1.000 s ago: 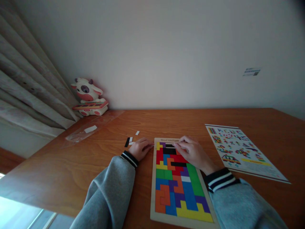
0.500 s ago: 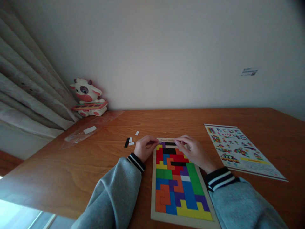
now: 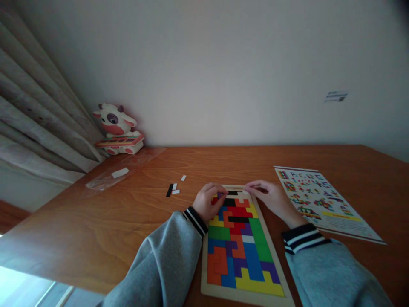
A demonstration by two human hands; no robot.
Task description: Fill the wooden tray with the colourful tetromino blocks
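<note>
A wooden puzzle board [image 3: 249, 294] with a pale frame lies on the table, filled with coloured block pieces, among them a green piece [image 3: 262, 243] and a yellow piece [image 3: 258, 288]. My left hand [image 3: 209, 202] is over its upper left part, fingertips bent together at the top rows beside a black piece [image 3: 232, 193]. Whatever lies between those fingertips is hidden. At the upper right corner, my right hand [image 3: 270, 195] has thumb and forefinger closed by the frame; I cannot make out anything between them. The top left pieces are partly covered by my left hand.
Left of the board lie a loose black strip [image 3: 169, 190] and several small white pieces [image 3: 175, 192]. A printed sheet [image 3: 329, 204] is on the right. Clear plastic wrapping [image 3: 105, 181] and a cow toy [image 3: 118, 130] with a keyboard stand at the back left, near a curtain [image 3: 38, 111].
Both hands have shifted right along the board's top: my left hand now covers more of the upper left rows, while my right hand has uncovered the right side and reached the corner.
</note>
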